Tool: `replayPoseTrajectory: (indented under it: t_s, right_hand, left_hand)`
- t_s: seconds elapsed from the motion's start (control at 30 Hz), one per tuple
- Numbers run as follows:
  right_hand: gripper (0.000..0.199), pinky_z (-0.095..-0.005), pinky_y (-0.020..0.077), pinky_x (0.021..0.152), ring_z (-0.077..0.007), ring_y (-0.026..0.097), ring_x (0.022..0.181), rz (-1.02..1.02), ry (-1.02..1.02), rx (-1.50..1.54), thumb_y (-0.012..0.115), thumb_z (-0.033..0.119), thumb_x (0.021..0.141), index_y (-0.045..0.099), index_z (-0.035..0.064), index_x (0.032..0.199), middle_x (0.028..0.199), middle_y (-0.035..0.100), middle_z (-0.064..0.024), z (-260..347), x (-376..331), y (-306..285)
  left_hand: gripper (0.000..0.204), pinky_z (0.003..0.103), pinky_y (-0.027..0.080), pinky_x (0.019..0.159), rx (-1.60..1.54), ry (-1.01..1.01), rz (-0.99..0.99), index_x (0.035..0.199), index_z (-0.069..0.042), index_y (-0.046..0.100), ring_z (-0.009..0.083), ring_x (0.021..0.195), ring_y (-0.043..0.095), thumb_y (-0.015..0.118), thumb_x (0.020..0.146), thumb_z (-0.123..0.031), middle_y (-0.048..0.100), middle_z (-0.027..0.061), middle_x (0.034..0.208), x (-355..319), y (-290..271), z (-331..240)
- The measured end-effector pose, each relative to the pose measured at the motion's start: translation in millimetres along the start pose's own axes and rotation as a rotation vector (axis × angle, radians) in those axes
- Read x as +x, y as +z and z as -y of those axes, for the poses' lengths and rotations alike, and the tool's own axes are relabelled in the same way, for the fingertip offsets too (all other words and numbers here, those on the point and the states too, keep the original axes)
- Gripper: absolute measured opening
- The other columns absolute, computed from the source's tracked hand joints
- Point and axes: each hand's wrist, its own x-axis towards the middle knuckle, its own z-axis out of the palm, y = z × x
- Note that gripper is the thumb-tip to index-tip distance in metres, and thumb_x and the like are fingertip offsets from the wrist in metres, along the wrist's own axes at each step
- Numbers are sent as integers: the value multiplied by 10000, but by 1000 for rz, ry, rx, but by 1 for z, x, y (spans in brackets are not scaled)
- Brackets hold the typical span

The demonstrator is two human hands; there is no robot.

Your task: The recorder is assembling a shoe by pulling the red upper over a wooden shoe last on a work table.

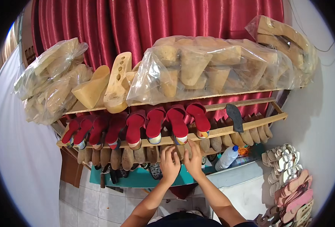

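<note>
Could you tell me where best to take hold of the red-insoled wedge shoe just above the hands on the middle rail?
Probably by the heel end of the red-insoled wedge shoe, coming from below and in front. It leans heel-down over the wooden rail, so the thick patterned heel juts out free, while neighbours crowd its sides.

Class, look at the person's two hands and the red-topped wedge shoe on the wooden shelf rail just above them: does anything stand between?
Nothing visible does. The left hand and right hand sit just below the wooden shelf rail, right under the red-topped wedge shoe, with open space between.
</note>
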Motion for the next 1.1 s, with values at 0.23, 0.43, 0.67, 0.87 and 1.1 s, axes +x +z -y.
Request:
replayPoseTrajectory:
  t_s: [0.23,0.43,0.67,0.87,1.1]
  right_hand:
    - [194,-387,417,729,-330,519,866,-15,-130,-555,538,71,702,543,3,884,937,546,-158,-28,-69,-17]
    - [208,-402,467,651,-321,587,685,178,220,-673,535,177,720,606,36,855,781,600,-141,-26,-149,-51]
    - [150,-386,474,567,-311,582,606,-170,362,-807,527,148,732,611,38,790,719,596,-149,-2,-249,-123]
    - [173,-395,464,629,-306,576,683,-409,568,-966,522,91,727,619,21,851,766,600,-153,43,-345,-187]
    - [155,-392,456,642,-301,572,720,-638,676,-1071,528,107,731,610,32,840,755,587,-142,88,-456,-246]
  left_hand:
    - [136,372,473,639,145,168,266,895,-66,555,278,785,563,506,775,-108,555,87,881,-67,-2,25]
    - [161,404,462,653,228,158,788,877,-60,564,308,767,570,500,786,-175,574,119,835,-125,0,19]
    - [155,403,459,656,-49,417,1000,862,-24,559,309,772,568,459,809,-130,578,134,845,-208,6,-43]
    - [161,379,459,675,-231,651,1194,870,-23,562,290,789,566,454,814,-129,583,120,851,-295,4,-105]
    - [158,386,458,650,-453,822,1345,857,-32,563,290,753,564,457,811,-140,577,122,819,-397,-22,-172]
